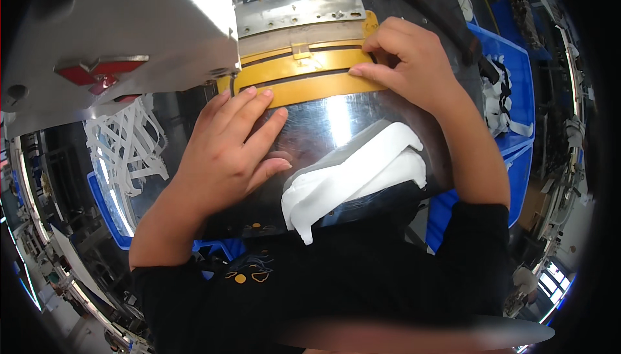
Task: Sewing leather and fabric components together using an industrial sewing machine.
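Note:
A yellow slotted plate [304, 91] lies at the front of a machine, with dark slots running across it. My left hand [226, 140] rests at its left front edge, fingers spread and fingertips on the yellow surface, thumb over the metal table. At the plate's right end, my right hand [407, 60] touches it with thumb and forefinger, which stand apart on either side of a strip of the plate; the other fingers are curled. Nothing shows between them. Nearer me, several folded white strips [352, 176] lie crossed on the shiny metal table [310, 124].
A large grey machine housing [129, 24] with a red emblem overhangs the left. Behind the plate is a metal bar [301, 14]. A heap of white strips [126, 144] lies left. On the right stands a blue bin [527, 89] holding black and white pieces.

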